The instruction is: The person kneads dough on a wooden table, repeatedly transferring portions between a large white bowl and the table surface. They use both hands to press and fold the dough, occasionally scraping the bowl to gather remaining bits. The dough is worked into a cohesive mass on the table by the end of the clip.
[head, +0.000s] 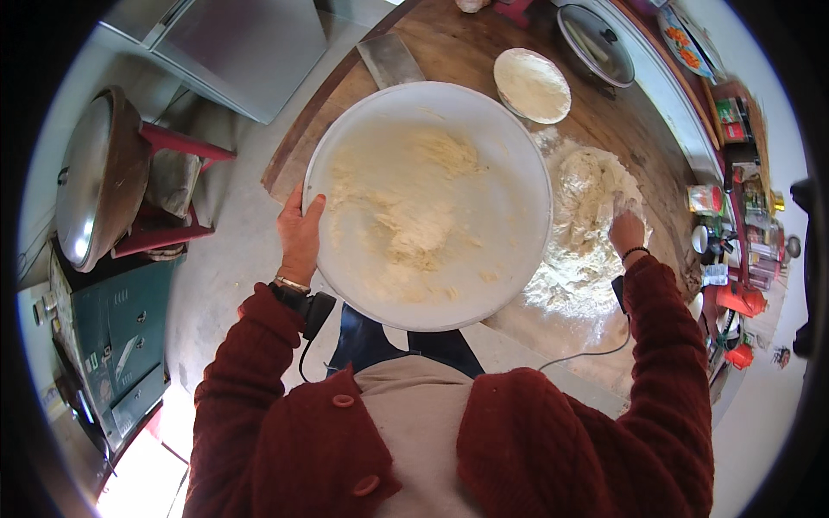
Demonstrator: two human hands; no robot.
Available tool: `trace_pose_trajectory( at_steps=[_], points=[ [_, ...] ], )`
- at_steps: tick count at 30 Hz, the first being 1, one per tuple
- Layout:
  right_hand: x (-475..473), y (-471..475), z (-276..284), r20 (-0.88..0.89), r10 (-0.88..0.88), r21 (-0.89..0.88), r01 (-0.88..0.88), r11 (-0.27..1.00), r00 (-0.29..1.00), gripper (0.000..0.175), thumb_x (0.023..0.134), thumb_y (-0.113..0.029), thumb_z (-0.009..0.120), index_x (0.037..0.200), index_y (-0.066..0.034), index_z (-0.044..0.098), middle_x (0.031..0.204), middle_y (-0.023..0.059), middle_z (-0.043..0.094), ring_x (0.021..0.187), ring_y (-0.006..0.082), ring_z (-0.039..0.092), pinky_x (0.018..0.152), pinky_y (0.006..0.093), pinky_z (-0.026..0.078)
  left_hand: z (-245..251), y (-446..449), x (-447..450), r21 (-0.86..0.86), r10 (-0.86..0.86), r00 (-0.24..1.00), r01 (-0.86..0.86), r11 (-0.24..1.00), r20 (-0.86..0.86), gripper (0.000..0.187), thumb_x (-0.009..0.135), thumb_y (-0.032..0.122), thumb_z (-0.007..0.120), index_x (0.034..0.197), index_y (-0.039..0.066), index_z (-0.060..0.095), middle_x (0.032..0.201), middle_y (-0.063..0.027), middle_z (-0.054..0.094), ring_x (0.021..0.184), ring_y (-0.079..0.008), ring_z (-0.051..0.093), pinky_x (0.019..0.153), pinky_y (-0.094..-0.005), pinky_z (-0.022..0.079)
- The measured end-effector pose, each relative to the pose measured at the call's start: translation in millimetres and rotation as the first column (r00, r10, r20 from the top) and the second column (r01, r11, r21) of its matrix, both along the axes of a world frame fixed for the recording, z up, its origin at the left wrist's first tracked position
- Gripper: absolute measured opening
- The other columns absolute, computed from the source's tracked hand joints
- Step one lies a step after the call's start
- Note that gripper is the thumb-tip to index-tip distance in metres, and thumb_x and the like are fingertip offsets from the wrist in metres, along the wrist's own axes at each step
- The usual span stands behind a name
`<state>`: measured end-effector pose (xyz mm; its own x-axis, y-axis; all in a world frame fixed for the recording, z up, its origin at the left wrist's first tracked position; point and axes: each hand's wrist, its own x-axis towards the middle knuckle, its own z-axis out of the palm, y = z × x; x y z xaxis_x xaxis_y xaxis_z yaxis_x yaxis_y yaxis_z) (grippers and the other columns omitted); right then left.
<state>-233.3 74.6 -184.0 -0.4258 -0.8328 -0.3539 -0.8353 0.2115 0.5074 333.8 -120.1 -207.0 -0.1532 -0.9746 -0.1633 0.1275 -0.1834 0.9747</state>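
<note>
My left hand (302, 234) grips the left rim of a large round white basin (511, 259), thumb on the inner side. The basin's inside faces me, and pale, crumbly dough residue (414, 236) clings to its bottom. On the wooden table, right of the basin, lies a mound of soft dough (578, 188) among loose flour (570, 285). My right hand (628, 226) touches the mound's right side. Its fingers are coated in flour and blend into the mound, so their closure is unclear.
A bowl of flour (533, 85) and a glass-lidded pan (594, 45) stand farther back on the table (447, 39). Behind the basin lies a flat metal blade (390, 59). Jars (704, 199) crowd the right side. At left, a lidded pan (97, 181) rests on a red stool (188, 144).
</note>
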Motion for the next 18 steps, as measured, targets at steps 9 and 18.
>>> trace_pose_trajectory(
  at_steps=[9, 18],
  points=[
    [-39.1, -9.0, 37.2, 0.562, -0.163, -0.001, 0.198, 0.980, 0.811, 0.033, 0.081, -0.015, 0.054, 0.107, 0.0051, 0.055, 0.104, 0.0241, 0.059, 0.099, 0.0356, 0.057, 0.086, 0.0408, 0.045, 1.0, -4.1, -1.6, -0.028, 0.006, 0.995, -0.004, 1.000, 0.101, 0.030, 0.085, 0.009, 0.056, 0.114, 0.000, 0.057, 0.096, -0.0052, 0.064, 0.085, -0.0101, 0.057, 0.076, -0.0263, 0.046],
    [201.6, -98.5, 92.9, 0.807, 0.488, -0.519, 0.005, 0.855, 0.333, 0.040, 0.079, 0.002, 0.047, 0.118, 0.0016, 0.055, 0.117, 0.0176, 0.057, 0.113, 0.0302, 0.051, 0.100, 0.0349, 0.036, -27.8, -9.8, -5.2, -0.061, -0.001, 0.999, 0.004, 0.998, 0.050, 0.030, 0.088, 0.010, 0.056, 0.116, 0.001, 0.056, 0.099, -0.0048, 0.064, 0.085, -0.0100, 0.057, 0.076, -0.0261, 0.047]
  ],
)
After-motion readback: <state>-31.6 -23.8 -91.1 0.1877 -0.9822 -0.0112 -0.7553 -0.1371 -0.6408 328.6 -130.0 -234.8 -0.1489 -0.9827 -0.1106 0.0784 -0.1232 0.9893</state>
